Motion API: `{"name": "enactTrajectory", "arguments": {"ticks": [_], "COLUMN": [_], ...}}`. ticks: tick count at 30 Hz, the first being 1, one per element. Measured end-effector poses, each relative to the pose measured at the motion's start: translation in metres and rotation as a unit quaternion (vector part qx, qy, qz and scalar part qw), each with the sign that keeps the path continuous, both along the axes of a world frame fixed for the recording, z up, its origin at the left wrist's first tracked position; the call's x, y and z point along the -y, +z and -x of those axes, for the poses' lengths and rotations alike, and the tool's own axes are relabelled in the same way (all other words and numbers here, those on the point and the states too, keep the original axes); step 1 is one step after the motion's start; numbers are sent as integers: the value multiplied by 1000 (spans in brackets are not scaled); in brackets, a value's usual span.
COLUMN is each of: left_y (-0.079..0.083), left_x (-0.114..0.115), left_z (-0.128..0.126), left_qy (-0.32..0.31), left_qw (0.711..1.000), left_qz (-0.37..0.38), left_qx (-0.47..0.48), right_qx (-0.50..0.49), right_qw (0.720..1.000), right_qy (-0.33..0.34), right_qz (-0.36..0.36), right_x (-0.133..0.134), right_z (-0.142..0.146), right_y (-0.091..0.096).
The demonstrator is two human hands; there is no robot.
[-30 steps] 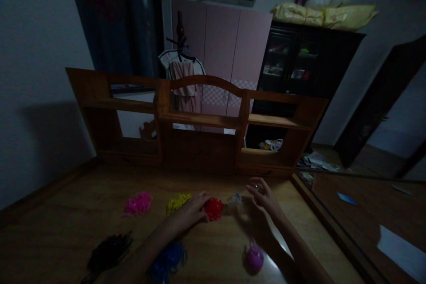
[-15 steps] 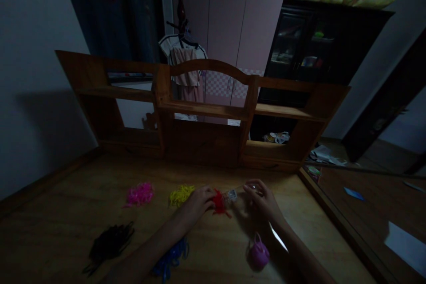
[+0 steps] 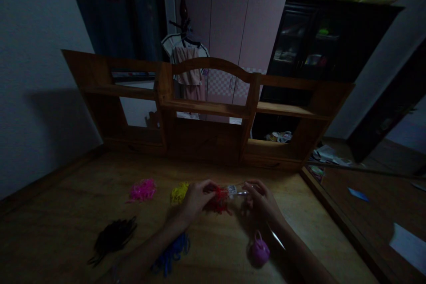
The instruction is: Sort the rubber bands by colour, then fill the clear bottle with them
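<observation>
Pinching the red strands (image 3: pixel 221 201) at their left edge suits such likely light, limp material; left hand (image 3: pixel 199 196) grips them, right hand (image 3: pixel 262 198) a shiny rod (image 3: pixel 243 193).

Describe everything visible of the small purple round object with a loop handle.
The small purple round object has a bulbous, smooth-looking body, perhaps plastic or rubber, and a thin loop rising from its far end. It rests on the brown wooden tabletop, left of and apart from the bare right forearm; nothing but the tabletop appears to touch it. Dimness hides finer detail.
</observation>
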State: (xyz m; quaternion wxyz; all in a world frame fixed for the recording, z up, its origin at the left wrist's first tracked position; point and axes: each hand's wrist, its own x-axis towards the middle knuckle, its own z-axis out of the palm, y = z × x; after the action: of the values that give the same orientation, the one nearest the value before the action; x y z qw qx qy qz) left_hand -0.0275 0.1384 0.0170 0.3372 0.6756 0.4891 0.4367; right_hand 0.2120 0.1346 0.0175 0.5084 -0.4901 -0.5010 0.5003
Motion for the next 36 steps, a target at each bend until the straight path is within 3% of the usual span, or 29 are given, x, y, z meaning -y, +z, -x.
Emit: {"name": "enactTrajectory", "arguments": {"ticks": [3, 11, 18, 25, 28, 31, 36], "left_y": [4, 16, 21, 32, 38, 41, 41], "left_x": [2, 14, 22, 32, 37, 39, 31], "left_z": [-2, -4, -4, -6, -7, -8, -5], "left_qy": [2, -26, 52, -25, 12, 54, 63], "left_qw": [998, 994, 989, 976, 975, 974, 969], "left_qz": [6, -77, -135, -216, -223, -218, -221], "left_qx": [65, 70, 13, 2, 7, 31, 85], "right_qx": [-53, -144, -194, -217, -224, -221, -269], "right_qw": [998, 984, 972, 959, 953, 954, 937], "right_qy": [-3, 22, 66, 132, 156, 134, 109], "right_qz": [22, 101, 114, 124, 134, 153, 192], "right_x": [-1, 1, 3, 5, 6, 6, 3], "right_z": [-1, 2, 9, 10, 10, 9, -2], "right_y": [-3, -1, -8, 0, 6, 9, 7]}}
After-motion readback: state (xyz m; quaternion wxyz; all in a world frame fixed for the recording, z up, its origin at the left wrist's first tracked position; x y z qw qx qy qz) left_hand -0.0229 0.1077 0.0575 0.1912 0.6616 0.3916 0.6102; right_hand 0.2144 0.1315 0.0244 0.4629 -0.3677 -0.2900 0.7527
